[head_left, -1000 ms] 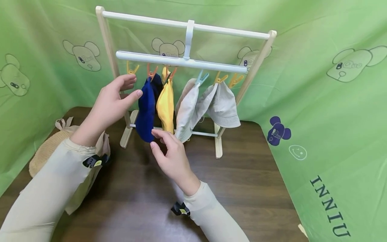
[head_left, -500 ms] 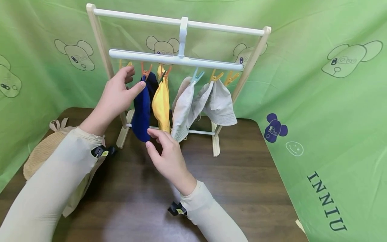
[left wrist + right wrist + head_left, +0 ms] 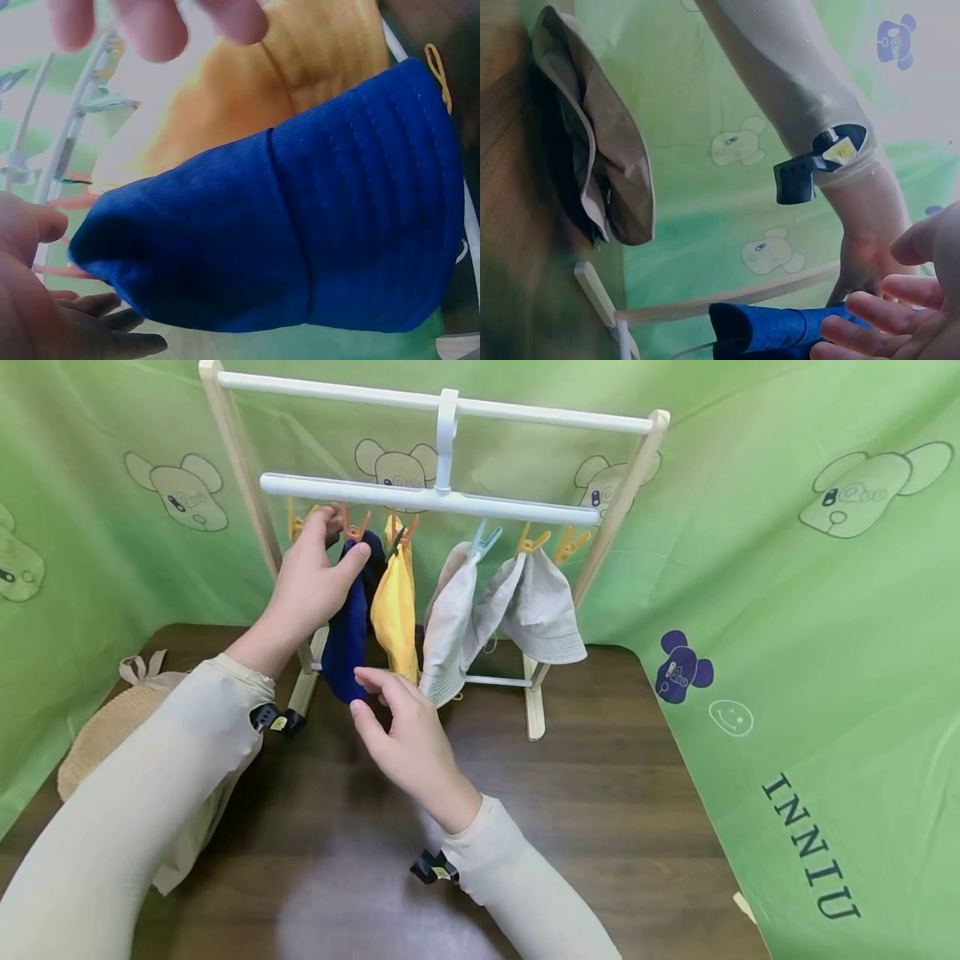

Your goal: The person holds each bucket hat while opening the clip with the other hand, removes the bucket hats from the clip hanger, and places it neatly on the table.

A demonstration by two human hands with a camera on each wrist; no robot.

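A blue bucket hat (image 3: 345, 643) hangs sideways from an orange clothespin (image 3: 355, 528) under a white hanger bar (image 3: 337, 491). My left hand (image 3: 313, 578) is at the hat's upper end, thumb and fingers spread on either side of the clothespin. In the left wrist view the fingers stand apart around the hat's (image 3: 217, 232) clipped tip, not visibly pinching it. My right hand (image 3: 408, 745) is beside the hat's lower brim with fingers loosely bent, gripping nothing; whether the fingertips touch the brim is unclear. A yellow hat (image 3: 395, 610) hangs just right of the blue one.
Light grey bucket hats (image 3: 543, 610) hang farther right from blue and yellow clothespins. A wooden rack (image 3: 626, 502) with a white top rail carries the hanger. A beige cloth bag (image 3: 105, 735) lies on the dark wooden table (image 3: 600, 827) at left. Green printed cloth surrounds it.
My left hand has moved up and right, closer to the orange clothespin on the blue hat. The right hand stays beside the brim. The head view has shifted slightly.
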